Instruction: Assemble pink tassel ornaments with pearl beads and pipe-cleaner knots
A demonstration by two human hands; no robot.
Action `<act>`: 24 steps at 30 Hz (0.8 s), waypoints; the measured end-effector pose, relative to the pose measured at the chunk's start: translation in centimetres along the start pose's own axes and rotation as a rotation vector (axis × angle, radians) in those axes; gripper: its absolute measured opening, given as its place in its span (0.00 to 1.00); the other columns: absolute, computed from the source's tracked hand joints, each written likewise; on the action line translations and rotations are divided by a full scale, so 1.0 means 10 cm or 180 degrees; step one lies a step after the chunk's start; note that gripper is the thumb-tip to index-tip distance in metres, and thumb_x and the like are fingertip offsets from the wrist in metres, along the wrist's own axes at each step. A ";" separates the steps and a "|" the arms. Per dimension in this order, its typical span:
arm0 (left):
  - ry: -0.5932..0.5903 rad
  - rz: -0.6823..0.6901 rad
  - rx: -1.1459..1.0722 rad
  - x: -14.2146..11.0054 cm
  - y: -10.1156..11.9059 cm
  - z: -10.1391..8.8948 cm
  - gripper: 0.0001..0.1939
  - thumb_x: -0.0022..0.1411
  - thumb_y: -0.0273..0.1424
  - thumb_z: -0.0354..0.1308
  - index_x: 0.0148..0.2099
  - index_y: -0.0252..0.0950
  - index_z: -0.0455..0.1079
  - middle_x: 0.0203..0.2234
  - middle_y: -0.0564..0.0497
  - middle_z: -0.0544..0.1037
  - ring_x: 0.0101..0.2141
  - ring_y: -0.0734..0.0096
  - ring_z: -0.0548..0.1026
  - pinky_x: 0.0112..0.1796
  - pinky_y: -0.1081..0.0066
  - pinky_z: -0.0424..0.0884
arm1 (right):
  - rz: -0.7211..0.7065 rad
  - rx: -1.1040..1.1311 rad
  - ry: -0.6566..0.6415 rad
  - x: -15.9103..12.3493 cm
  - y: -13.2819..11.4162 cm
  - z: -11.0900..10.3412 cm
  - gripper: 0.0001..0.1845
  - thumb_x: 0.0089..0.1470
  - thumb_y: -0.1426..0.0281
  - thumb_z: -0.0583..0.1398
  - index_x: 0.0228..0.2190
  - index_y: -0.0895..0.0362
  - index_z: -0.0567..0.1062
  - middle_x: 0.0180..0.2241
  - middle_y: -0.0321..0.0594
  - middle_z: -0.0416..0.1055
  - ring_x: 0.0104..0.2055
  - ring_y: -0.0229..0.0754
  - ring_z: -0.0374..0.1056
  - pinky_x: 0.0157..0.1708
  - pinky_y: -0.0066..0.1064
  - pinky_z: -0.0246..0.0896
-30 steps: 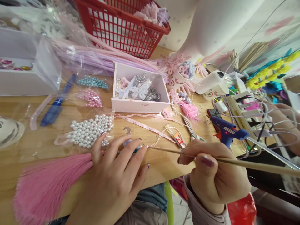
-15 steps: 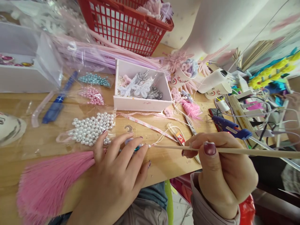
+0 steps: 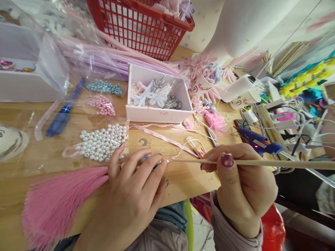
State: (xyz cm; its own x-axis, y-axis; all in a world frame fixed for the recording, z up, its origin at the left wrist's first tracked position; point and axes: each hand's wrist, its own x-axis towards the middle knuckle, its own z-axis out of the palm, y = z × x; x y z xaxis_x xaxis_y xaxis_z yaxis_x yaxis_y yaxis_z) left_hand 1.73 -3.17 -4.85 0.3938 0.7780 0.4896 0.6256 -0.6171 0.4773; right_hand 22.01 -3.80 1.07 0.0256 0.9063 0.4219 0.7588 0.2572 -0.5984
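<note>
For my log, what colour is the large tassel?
The large tassel is pink; head view.

A person's right hand (image 3: 243, 184) pinches a slim wooden stick (image 3: 288, 163), its tip at the end of a beaded strand (image 3: 168, 161), while the left hand (image 3: 133, 188) spreads over the strand on a wooden table (image 3: 193, 181). A pink tassel (image 3: 62, 202) fans out, its narrow end reaching the left hand. White beads (image 3: 103, 143) lie nearby; behind, a white box (image 3: 159, 115) holds pale and silvery ornaments. A blue glue gun (image 3: 258, 139) rests beyond the right hand, and a red basket (image 3: 172, 22) stands at the back.
</note>
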 end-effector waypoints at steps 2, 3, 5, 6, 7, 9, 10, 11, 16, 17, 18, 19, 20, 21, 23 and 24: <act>0.0010 -0.0063 -0.0016 -0.01 0.02 0.01 0.09 0.68 0.28 0.61 0.49 0.34 0.77 0.46 0.48 0.85 0.51 0.51 0.78 0.65 0.42 0.53 | -0.0206 0.0004 -0.0092 0.02 0.01 0.00 0.09 0.67 0.73 0.57 0.33 0.53 0.73 0.26 0.33 0.74 0.24 0.37 0.70 0.24 0.31 0.63; -0.0003 -0.0081 -0.0014 -0.01 0.02 0.02 0.09 0.69 0.28 0.61 0.49 0.34 0.77 0.46 0.48 0.85 0.51 0.51 0.78 0.65 0.42 0.53 | -0.0273 0.0001 -0.0135 0.03 0.01 0.00 0.09 0.67 0.74 0.57 0.33 0.53 0.73 0.26 0.33 0.73 0.24 0.37 0.70 0.24 0.30 0.63; -0.0038 -0.0085 0.0002 -0.01 0.03 0.03 0.09 0.69 0.28 0.61 0.49 0.34 0.77 0.46 0.47 0.85 0.51 0.51 0.78 0.64 0.41 0.54 | -0.0312 0.0020 -0.0170 0.04 0.02 0.00 0.09 0.66 0.75 0.57 0.33 0.54 0.73 0.27 0.33 0.73 0.24 0.36 0.70 0.23 0.29 0.63; -0.0050 -0.0079 0.0021 -0.01 0.03 0.03 0.08 0.69 0.28 0.61 0.49 0.35 0.77 0.46 0.47 0.84 0.51 0.51 0.78 0.64 0.41 0.54 | -0.0316 0.0050 -0.0184 0.04 0.03 0.00 0.09 0.66 0.75 0.56 0.33 0.54 0.73 0.26 0.33 0.73 0.24 0.36 0.69 0.23 0.29 0.63; -0.0042 -0.0068 0.0047 -0.01 0.04 0.03 0.08 0.68 0.28 0.62 0.48 0.35 0.77 0.46 0.46 0.84 0.50 0.50 0.78 0.63 0.40 0.55 | -0.0316 0.0090 -0.0203 0.04 0.04 0.00 0.09 0.66 0.75 0.56 0.34 0.54 0.73 0.26 0.33 0.73 0.24 0.36 0.69 0.23 0.29 0.63; -0.0015 -0.0038 0.0117 -0.01 0.03 0.03 0.06 0.68 0.27 0.61 0.47 0.35 0.77 0.44 0.46 0.84 0.49 0.50 0.78 0.62 0.40 0.55 | -0.0333 0.0185 -0.0294 0.03 0.07 -0.02 0.08 0.66 0.75 0.56 0.34 0.54 0.73 0.26 0.33 0.72 0.24 0.36 0.70 0.24 0.28 0.64; 0.0005 -0.0007 0.0160 -0.01 0.03 0.02 0.06 0.68 0.27 0.62 0.46 0.35 0.77 0.43 0.46 0.84 0.48 0.51 0.78 0.62 0.40 0.55 | -0.0343 0.0235 -0.0366 0.02 0.08 -0.04 0.08 0.67 0.75 0.56 0.35 0.54 0.73 0.27 0.33 0.72 0.25 0.36 0.71 0.25 0.28 0.64; 0.0032 0.0027 0.0208 0.00 0.03 0.02 0.05 0.68 0.26 0.62 0.46 0.35 0.77 0.43 0.45 0.84 0.48 0.51 0.78 0.62 0.40 0.55 | -0.0330 0.0288 -0.0435 0.01 0.10 -0.06 0.08 0.67 0.75 0.56 0.36 0.53 0.73 0.27 0.33 0.72 0.26 0.37 0.71 0.26 0.28 0.65; 0.0004 0.0194 0.0402 0.00 0.02 0.02 0.06 0.67 0.24 0.63 0.46 0.36 0.77 0.42 0.45 0.84 0.47 0.53 0.79 0.62 0.42 0.55 | -0.0019 0.0506 -0.0551 -0.08 0.13 -0.15 0.06 0.67 0.73 0.57 0.37 0.53 0.74 0.29 0.35 0.72 0.32 0.42 0.73 0.32 0.33 0.66; -0.0012 0.0185 0.0420 0.00 0.02 0.02 0.07 0.67 0.24 0.62 0.46 0.36 0.77 0.42 0.46 0.84 0.47 0.54 0.79 0.63 0.42 0.55 | -0.0015 0.0513 -0.0574 -0.08 0.14 -0.17 0.06 0.67 0.72 0.57 0.37 0.52 0.74 0.29 0.36 0.72 0.32 0.43 0.73 0.33 0.34 0.66; -0.0011 0.0170 0.0429 0.00 0.03 0.03 0.07 0.67 0.23 0.62 0.46 0.36 0.77 0.42 0.46 0.83 0.47 0.54 0.79 0.63 0.42 0.55 | -0.0038 0.0505 -0.0609 -0.08 0.14 -0.18 0.06 0.67 0.72 0.57 0.37 0.52 0.74 0.30 0.36 0.72 0.33 0.43 0.73 0.34 0.35 0.66; 0.0012 0.0146 0.0436 0.00 0.03 0.04 0.07 0.67 0.23 0.62 0.45 0.36 0.76 0.41 0.46 0.83 0.47 0.54 0.79 0.63 0.42 0.55 | -0.0069 0.0480 -0.0653 -0.08 0.15 -0.20 0.06 0.67 0.72 0.57 0.38 0.52 0.74 0.30 0.36 0.73 0.33 0.43 0.73 0.33 0.35 0.66; 0.0045 0.0123 0.0439 0.00 0.03 0.04 0.06 0.66 0.22 0.62 0.45 0.36 0.76 0.41 0.46 0.83 0.47 0.54 0.79 0.63 0.41 0.55 | -0.0092 0.0433 -0.0679 -0.07 0.16 -0.21 0.06 0.67 0.72 0.57 0.38 0.52 0.74 0.30 0.36 0.73 0.33 0.43 0.72 0.33 0.34 0.65; 0.0066 0.0115 0.0439 0.00 0.03 0.05 0.06 0.66 0.22 0.62 0.44 0.36 0.76 0.41 0.45 0.83 0.46 0.54 0.79 0.62 0.41 0.56 | -0.0101 0.0368 -0.0700 -0.05 0.17 -0.23 0.06 0.67 0.72 0.57 0.38 0.52 0.74 0.31 0.36 0.73 0.32 0.42 0.72 0.32 0.33 0.64; 0.0063 0.0154 0.0447 0.00 0.02 0.05 0.06 0.66 0.22 0.62 0.43 0.37 0.76 0.42 0.45 0.83 0.46 0.54 0.79 0.62 0.41 0.56 | -0.0052 0.0286 -0.0638 -0.04 0.20 -0.25 0.05 0.67 0.72 0.57 0.38 0.52 0.74 0.30 0.34 0.73 0.32 0.40 0.71 0.31 0.31 0.63; 0.0049 0.0185 0.0454 0.00 0.02 0.05 0.06 0.66 0.22 0.62 0.44 0.37 0.76 0.42 0.45 0.83 0.46 0.54 0.79 0.62 0.41 0.56 | 0.0026 0.0276 -0.0530 -0.05 0.22 -0.27 0.05 0.68 0.72 0.57 0.38 0.52 0.74 0.30 0.34 0.73 0.32 0.39 0.70 0.31 0.31 0.63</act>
State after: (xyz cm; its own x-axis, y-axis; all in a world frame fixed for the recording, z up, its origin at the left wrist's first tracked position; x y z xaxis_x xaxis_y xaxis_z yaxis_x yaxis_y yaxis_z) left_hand 2.19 -3.25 -5.15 0.4225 0.7388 0.5250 0.6918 -0.6371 0.3399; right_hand 25.38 -4.57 1.38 -0.0821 0.9496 0.3025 0.6999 0.2711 -0.6609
